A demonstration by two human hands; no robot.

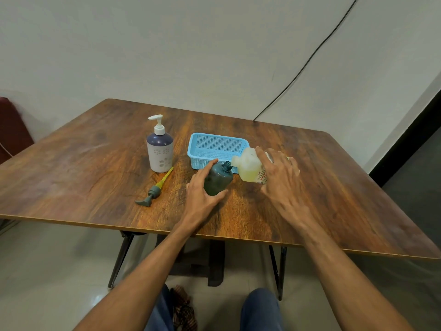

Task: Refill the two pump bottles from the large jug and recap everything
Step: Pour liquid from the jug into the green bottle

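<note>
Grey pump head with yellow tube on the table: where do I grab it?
Pinch the grey pump head at its round collar, from above. It lies flat on the wooden table; the collar is thickest, and the thin yellow tube would probably flex.

jug label (261,178), red print, perhaps "CHG", rest too blurred

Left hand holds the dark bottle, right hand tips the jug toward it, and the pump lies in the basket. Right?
No: the head view shows the pump on the table by the white bottle, not in the basket. The left hand does hold the dark bottle, the right hand the jug.
</note>
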